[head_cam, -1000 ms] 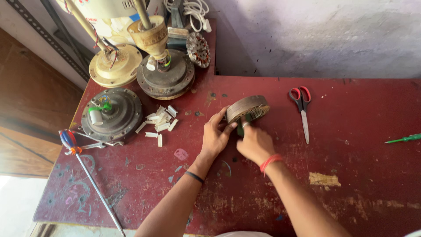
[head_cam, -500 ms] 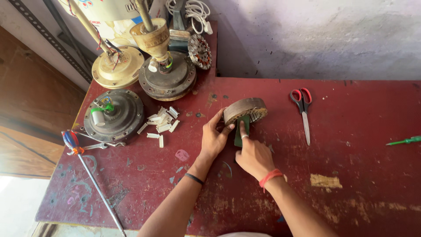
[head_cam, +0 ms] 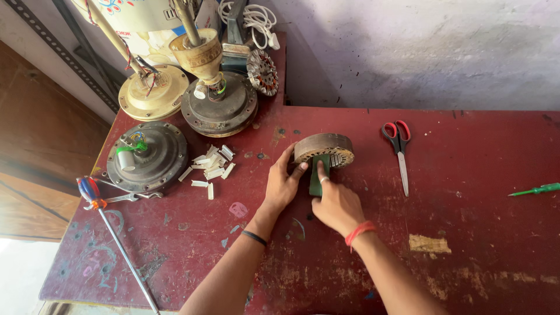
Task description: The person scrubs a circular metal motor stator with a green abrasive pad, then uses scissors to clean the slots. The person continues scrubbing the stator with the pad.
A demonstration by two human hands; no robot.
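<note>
A round, rusty-brown motor stator core [head_cam: 324,149] lies on the red table [head_cam: 466,233]. My left hand [head_cam: 282,184] rests against its left side, fingers steadying it. My right hand [head_cam: 335,204] holds a flat green strip [head_cam: 317,174] whose far end reaches into the slotted edge of the core. A red band sits on my right wrist and a dark one on my left.
Red-handled scissors [head_cam: 399,149] lie right of the core, a green screwdriver [head_cam: 534,190] at the far right. Left are a dark fan motor housing [head_cam: 146,156], white paper slips [head_cam: 210,169], a long screwdriver [head_cam: 114,239], two more fan motors [head_cam: 219,105] and a wound stator [head_cam: 261,72].
My right hand has pulled back toward me a little, showing more of the green strip under the core. The left hand stays against the core.
</note>
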